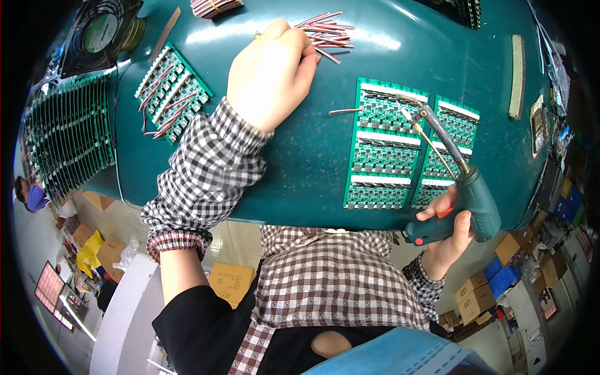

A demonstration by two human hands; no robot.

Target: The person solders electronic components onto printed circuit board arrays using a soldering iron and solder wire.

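A blue face mask [400, 356] edges the bottom of the view, above it a checked shirt and sleeve covers. The right hand [451, 232] is clenched around the grip of a teal soldering gun [465, 187], forefinger on the orange trigger, its long tip resting on the upper edge of the two green circuit-board panels [409, 150] lying side by side on the green table [312, 156]. The left hand [270, 72] reaches away to the pile of short red-and-black wire leads [328, 31], fingers curled down among them (whether it has one pinched I cannot tell). One loose lead [345, 111] lies just beside the left panel.

To do this well, I judge, pick a single lead cleanly and keep the hot tip steady on its pad meanwhile.

Counted: two panels in hand, one wired panel [172, 94] at upper left, a fanned stack of boards [69, 137] beyond counting, and one fan [100, 31].
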